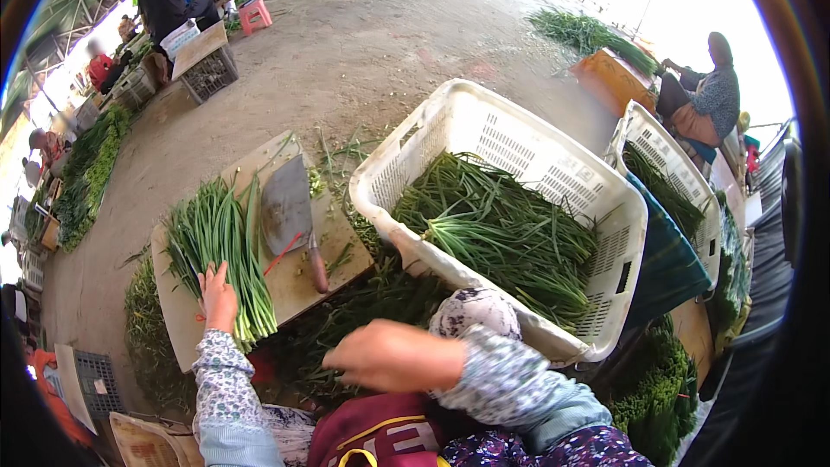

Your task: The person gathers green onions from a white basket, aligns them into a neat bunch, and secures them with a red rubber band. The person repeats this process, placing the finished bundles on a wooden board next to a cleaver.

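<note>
My left hand (219,295) lies on a bundle of long green leaves, likely garlic chives (217,240), holding it against a wooden board (295,288). The pale stem ends point towards me, and a bit of red tie shows by my wrist. Right of the bundle, a cleaver (286,207) with a wooden handle rests flat, a thin red tie (283,254) across its blade. My right hand (395,357), blurred by motion, is above my lap, apart from the board; whether anything is between its fingers cannot be seen. Loose greens (363,318) lie in shadow below it.
A white plastic crate (502,107) holding leafy greens (499,233) stands at my right, with a second crate (703,188) beyond. Piled greens (152,331) lie left of the board. People sit at the far left and right. A pink stool (255,15) stands farther off.
</note>
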Demonstrator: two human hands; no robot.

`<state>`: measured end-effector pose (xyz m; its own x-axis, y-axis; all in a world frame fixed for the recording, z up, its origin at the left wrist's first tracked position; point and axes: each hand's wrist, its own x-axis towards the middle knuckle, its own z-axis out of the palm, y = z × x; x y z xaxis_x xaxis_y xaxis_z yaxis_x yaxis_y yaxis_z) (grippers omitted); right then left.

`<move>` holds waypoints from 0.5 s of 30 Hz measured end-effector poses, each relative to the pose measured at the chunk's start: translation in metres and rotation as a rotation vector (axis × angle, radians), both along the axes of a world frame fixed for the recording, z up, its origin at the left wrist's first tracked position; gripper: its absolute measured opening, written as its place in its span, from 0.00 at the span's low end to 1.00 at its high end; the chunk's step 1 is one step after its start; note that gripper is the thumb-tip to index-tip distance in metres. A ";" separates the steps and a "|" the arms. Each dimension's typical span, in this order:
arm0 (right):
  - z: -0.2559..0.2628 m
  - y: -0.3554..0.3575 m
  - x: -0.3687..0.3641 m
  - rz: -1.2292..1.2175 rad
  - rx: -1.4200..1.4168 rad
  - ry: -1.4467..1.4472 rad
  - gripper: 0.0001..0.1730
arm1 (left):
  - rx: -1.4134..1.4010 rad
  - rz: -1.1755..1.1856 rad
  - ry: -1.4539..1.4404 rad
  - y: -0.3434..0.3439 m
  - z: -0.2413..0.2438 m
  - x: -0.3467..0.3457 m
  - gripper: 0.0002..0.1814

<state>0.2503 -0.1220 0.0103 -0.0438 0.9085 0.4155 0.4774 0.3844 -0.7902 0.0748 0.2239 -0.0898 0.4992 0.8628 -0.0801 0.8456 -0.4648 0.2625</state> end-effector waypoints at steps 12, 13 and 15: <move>-0.083 -0.045 0.210 -0.490 -0.766 -0.402 0.64 | 0.305 -0.304 -0.307 -0.103 0.069 0.025 0.21; -0.097 -0.040 0.213 -0.473 -0.746 -0.421 0.64 | 0.262 -0.362 -0.375 -0.128 0.071 0.038 0.19; -0.104 -0.016 0.213 -0.325 -0.729 -0.464 0.63 | 0.165 -0.475 -0.376 -0.160 0.060 0.036 0.18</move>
